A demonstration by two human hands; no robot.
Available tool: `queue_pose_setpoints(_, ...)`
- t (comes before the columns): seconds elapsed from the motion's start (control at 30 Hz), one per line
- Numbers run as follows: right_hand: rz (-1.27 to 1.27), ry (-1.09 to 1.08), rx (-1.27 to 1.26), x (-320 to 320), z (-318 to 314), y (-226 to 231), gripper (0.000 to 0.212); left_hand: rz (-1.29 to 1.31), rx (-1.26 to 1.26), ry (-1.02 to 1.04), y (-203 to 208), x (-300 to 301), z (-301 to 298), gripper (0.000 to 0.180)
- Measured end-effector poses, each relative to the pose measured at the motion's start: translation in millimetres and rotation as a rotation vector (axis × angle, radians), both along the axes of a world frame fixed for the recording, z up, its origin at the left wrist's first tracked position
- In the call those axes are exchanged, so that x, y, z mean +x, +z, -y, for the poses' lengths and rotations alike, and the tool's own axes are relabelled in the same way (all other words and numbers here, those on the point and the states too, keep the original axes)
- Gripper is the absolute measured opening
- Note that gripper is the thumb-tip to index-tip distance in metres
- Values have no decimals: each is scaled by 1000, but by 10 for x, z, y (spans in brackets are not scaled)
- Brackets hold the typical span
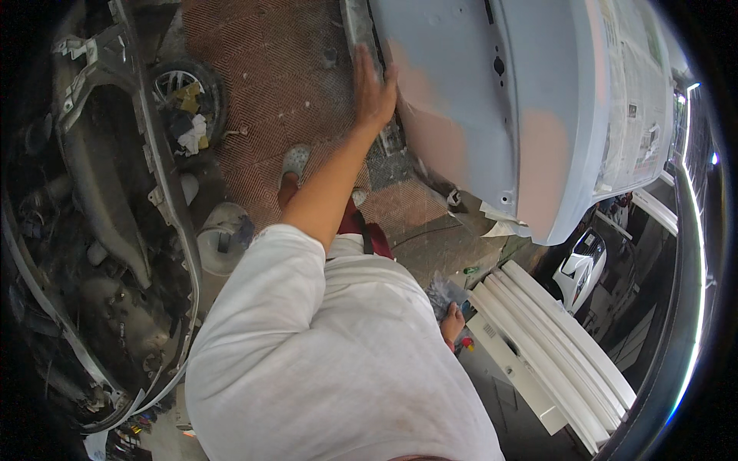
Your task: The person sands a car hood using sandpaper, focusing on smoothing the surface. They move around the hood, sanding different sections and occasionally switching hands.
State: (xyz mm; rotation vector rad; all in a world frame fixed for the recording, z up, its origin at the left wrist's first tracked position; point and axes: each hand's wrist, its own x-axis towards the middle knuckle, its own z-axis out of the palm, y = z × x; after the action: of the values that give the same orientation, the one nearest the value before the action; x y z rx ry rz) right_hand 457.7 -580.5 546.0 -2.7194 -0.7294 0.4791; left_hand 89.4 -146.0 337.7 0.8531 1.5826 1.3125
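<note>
My left hand [374, 94] reaches out with its fingers straight and lies against the near edge of a car body panel [453, 69]. The panel is grey-blue, with pinkish filler patches [438, 146] and small holes along a seam. Low on my right side, my right hand [453, 323] has its fingers curled, partly hidden by my white shirt. A crumpled clear plastic bag [443, 293] touches its fingertips; what those fingers hold, if anything, I cannot make out. A small red and yellow thing [467, 343] shows beside that hand.
Translucent masking film [632, 100] covers the car farther right. White ribbed panels [550, 346] stand at lower right, near a car headlight [582, 270]. On the left are a dark bumper frame [157, 161], a wheel [187, 96] with rags, and a bucket [221, 250]. Red-brown mats [265, 69] cover the floor.
</note>
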Motion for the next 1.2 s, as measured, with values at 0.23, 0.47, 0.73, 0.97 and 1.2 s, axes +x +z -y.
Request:
queue_pose_setpoints(0.23,34,31,-28,36,-6,-85,42,-419,222,-164,257,252,-314,102)
queue_pose_setpoints(0.47,-24,21,-20,26,59,-121,39,-324,267,-315,493,527,164,109)
queue_pose_setpoints(0.73,18,94,-76,90,27,-133,39,-288,343,-365,495,539,441,107)
queue_pose_setpoints(0.97,20,115,-68,97,-9,-177,50,-244,298,-467,457,315,731,93)
queue_pose_setpoints(1.2,124,217,-92,44,-71,-181,48,-303,214,-123,294,-21,-140,88)
